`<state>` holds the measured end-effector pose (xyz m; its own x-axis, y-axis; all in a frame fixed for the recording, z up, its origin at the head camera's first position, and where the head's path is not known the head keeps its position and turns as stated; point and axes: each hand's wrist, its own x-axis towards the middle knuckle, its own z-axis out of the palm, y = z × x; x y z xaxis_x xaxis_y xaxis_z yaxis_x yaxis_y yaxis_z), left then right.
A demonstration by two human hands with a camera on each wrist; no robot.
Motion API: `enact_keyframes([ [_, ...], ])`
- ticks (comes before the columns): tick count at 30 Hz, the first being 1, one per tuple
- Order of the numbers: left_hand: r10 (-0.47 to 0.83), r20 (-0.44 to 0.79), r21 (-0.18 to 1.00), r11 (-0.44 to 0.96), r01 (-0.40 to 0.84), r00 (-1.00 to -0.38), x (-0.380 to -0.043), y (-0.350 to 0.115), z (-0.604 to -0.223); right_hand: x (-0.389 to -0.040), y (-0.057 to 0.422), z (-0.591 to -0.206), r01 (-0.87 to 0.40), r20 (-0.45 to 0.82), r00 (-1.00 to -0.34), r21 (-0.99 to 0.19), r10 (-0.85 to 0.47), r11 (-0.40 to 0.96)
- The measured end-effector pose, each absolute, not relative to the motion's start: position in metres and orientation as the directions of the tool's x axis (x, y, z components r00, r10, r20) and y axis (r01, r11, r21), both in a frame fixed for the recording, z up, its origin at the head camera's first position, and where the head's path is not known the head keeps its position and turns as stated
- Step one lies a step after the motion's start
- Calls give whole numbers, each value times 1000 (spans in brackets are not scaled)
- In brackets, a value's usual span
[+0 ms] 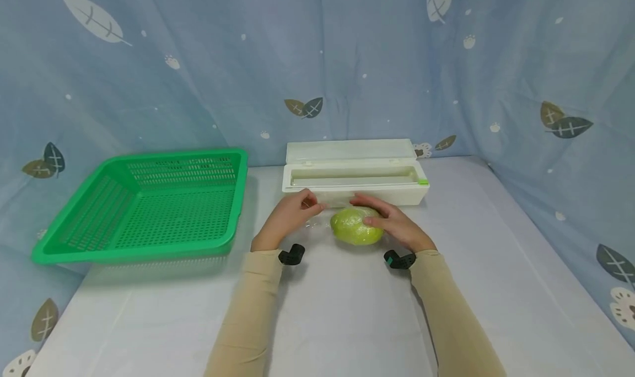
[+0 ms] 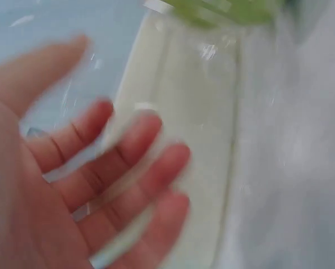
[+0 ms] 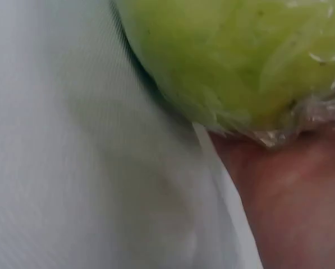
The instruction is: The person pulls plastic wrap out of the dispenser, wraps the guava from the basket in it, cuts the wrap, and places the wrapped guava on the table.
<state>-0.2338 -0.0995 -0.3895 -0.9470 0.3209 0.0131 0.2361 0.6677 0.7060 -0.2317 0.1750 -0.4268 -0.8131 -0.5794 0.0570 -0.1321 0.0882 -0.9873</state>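
A rounded light-green fruit wrapped in cling film lies on the table in front of a white cling film dispenser. My right hand holds it from the right, thumb on its near side and fingers behind. Up close in the right wrist view, the film on the fruit is wrinkled beside the skin of the hand. My left hand is left of the fruit, by some loose clear film. In the left wrist view its fingers are spread and slightly bent, with the thumb apart; that view is blurred.
Behind the hands stands the cling film dispenser, its lid raised and a green slider at its right end. To the left is a green plastic basket with slotted sides. A patterned blue curtain hangs behind the white-covered table.
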Motion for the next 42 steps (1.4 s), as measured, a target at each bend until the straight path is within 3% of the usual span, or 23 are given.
enact_keyframes([
  [7,153,-192,592,806,9,-969,-234,-113,-385,-232,184,-429,-39,-10,-810,-997,-586,72],
  [14,182,-355,638,764,-95,-917,-234,-109,-395,-232,189,-432,73,-105,-813,-994,-573,77],
  [24,390,-181,799,593,96,-903,-242,-105,-409,-229,185,-428,70,-108,-813,-994,-572,88],
  [32,570,-127,971,239,16,-812,-237,-101,-409,-214,171,-406,-2,-130,-857,-967,-499,255],
  [42,611,-78,993,122,-4,-788,-235,-96,-410,-225,167,-418,-3,-146,-871,-954,-469,300],
])
